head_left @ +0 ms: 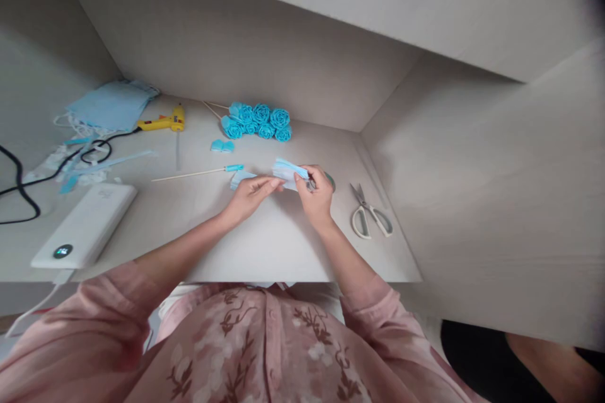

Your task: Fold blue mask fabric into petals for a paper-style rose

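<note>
Both of my hands are raised over the middle of the desk, holding a light blue pleated piece of face-mask fabric (287,170) between them. My left hand (255,194) pinches its left edge, thumb against fingers. On the other side, my right hand (316,192) grips the fabric with thumb and bent fingers. Another pale blue piece (240,177) lies just behind my left hand, partly covered by it. Farther left is a thin wooden stick (189,176) with a blue wrapped tip (234,168). A round greenish object (331,181) is mostly hidden behind my right hand.
Several blue fabric roses (261,121) on sticks lie at the back, near a folded blue piece (222,146). Scissors (363,208) rest open at right. Leftward are a yellow glue gun (163,121), stacked masks (111,106), scraps, cables and a white power bank (89,220).
</note>
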The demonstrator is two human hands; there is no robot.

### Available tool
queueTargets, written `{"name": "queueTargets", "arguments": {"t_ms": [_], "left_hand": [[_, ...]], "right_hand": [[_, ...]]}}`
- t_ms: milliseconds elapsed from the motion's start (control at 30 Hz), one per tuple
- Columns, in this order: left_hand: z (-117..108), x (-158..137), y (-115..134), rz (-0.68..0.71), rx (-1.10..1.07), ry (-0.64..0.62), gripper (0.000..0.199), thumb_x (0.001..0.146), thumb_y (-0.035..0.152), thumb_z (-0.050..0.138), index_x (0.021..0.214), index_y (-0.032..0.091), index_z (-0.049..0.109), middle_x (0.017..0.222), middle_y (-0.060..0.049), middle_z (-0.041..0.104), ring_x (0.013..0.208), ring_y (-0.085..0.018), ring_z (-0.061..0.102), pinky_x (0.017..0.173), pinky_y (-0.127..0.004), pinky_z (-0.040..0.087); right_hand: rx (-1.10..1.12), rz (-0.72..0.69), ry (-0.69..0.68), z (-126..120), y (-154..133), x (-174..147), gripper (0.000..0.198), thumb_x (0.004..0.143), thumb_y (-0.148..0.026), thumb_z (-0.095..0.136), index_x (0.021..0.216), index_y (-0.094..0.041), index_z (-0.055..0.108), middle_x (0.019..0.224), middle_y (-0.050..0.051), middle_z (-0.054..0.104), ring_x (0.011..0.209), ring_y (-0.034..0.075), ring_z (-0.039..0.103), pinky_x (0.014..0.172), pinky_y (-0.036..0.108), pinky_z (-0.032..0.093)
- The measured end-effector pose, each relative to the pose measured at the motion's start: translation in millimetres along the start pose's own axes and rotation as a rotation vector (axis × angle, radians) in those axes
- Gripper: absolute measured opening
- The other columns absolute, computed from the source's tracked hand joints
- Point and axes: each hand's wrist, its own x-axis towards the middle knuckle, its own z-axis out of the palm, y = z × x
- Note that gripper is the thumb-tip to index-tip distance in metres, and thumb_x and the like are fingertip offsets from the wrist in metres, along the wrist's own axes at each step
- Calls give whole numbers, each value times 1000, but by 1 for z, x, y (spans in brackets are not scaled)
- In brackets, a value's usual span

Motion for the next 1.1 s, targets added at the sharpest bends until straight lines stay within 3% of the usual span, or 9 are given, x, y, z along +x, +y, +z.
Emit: {"name": "queueTargets", "arguments": {"t_ms": [133, 233, 333, 467, 567, 700, 833, 1100], "left_hand": [[5, 3, -3, -126, -338, -102, 48, 83, 61, 63, 98, 16, 69, 102, -11, 73, 94, -22, 68, 84, -34, 52], [4, 6, -6, -173, -498, -23, 41, 81, 53, 69, 102, 18, 63, 100, -8, 72, 88, -19, 68, 80, -32, 53], [1, 7, -8, -188, -475, 92, 37, 75, 41, 75, 101, 19, 60, 99, -4, 71, 83, -16, 66, 75, -28, 52], [0, 6, -5, -198, -377, 87, 40, 71, 36, 76, 103, 17, 59, 88, -2, 70, 74, -14, 64, 69, -27, 52], [3, 3, -3, -179, -321, 29, 45, 71, 36, 78, 106, 17, 57, 80, 0, 70, 68, -13, 64, 66, -25, 51], [6, 1, -3, -132, -243, -9, 50, 73, 38, 76, 112, 17, 54, 75, 1, 70, 62, -13, 63, 60, -24, 50], [5, 0, -4, -103, -158, 17, 55, 75, 35, 75, 122, 17, 53, 69, 3, 68, 55, -11, 60, 54, -22, 45], [2, 3, -6, -179, -245, 82, 58, 76, 31, 73, 129, 15, 54, 74, 1, 68, 63, -12, 62, 62, -24, 48]], "right_hand": [[-138, -284, -125, 2, -1, -3, 21, 85, -18, 57, 99, -26, 71, 95, 5, 72, 90, 22, 63, 85, 39, 47], [-196, -366, -275, 5, 3, -4, 24, 85, -24, 62, 106, -29, 71, 103, 5, 73, 98, 24, 63, 89, 42, 46], [-161, -376, -344, 4, 1, -4, 23, 85, -34, 67, 107, -29, 72, 106, 5, 73, 103, 25, 62, 95, 45, 44], [11, -164, -221, -1, -2, -2, 34, 90, -39, 61, 121, -27, 66, 122, 9, 67, 117, 26, 58, 102, 46, 44], [249, 124, -280, 0, 1, -1, 60, 87, -50, 63, 141, -27, 49, 138, 12, 59, 123, 26, 57, 96, 42, 51], [471, 398, -406, 4, 6, -2, 79, 79, -56, 70, 146, -28, 41, 117, 9, 70, 101, 22, 67, 85, 36, 56], [524, 478, -373, 4, 3, -2, 69, 76, -50, 75, 137, -27, 53, 91, 2, 71, 82, 18, 65, 79, 34, 55], [563, 488, -386, 1, 0, -1, 54, 80, -44, 71, 130, -28, 58, 88, 1, 69, 81, 17, 64, 76, 33, 55]]}}
